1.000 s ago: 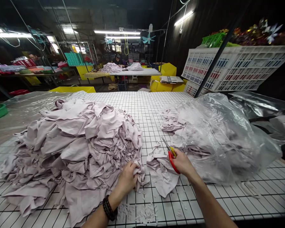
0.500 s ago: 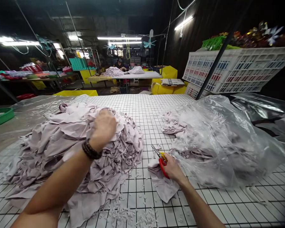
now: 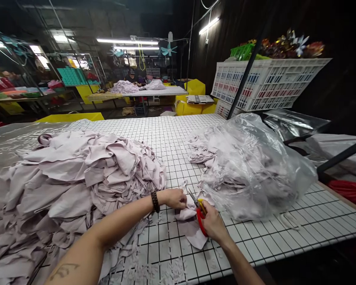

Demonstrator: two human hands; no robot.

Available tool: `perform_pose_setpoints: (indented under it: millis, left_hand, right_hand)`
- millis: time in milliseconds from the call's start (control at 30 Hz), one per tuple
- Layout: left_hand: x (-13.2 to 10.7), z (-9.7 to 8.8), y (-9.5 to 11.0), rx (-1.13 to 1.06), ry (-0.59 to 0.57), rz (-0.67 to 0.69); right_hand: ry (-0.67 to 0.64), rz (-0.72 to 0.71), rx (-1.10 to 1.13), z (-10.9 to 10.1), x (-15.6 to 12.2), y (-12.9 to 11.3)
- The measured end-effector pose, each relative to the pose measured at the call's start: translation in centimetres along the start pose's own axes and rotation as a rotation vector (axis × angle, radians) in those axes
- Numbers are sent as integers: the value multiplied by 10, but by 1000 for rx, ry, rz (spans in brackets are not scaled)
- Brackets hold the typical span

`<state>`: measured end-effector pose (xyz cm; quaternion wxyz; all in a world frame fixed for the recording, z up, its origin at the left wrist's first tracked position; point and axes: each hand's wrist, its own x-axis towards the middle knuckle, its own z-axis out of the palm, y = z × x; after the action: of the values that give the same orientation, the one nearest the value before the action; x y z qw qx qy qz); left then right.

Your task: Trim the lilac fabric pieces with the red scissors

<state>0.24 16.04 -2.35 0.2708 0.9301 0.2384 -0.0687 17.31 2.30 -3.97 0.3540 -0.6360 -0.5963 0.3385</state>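
Observation:
My right hand is closed around scissors with red and yellow handles, their blades pointing up and left. Close by on the left, my left hand, with a dark beaded bracelet at the wrist, has its fingers pinched on a pale lilac fabric piece. That piece lies on the gridded table under both hands, partly hidden by them. A large heap of the same fabric spreads to the left of my hands. To the right, more fabric sits under a clear plastic bag.
Small fabric clippings litter the gridded tabletop near its front edge. A white plastic crate stands beyond the bag at the right. At the back, a person sits behind another table with fabric heaps.
My left hand has come from the top of the heap down and right to the fabric piece by the scissors. My right hand still holds the scissors. The view has turned rightward.

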Motion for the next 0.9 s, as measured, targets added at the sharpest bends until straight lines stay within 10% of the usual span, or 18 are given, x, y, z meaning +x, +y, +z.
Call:
perform_pose_setpoints:
  millis: [367, 600, 900]
  left_hand:
    - [-50, 10, 26, -406, 50, 18]
    - [-101, 29, 71, -1294, 195, -172]
    - [-122, 42, 94, -1262, 729, -316]
  right_hand:
    - [-52, -220, -21, -18, 19, -35]
    - [-190, -458, 33, -3, 53, -87]
    - [-276, -130, 422, 11, 32, -71]
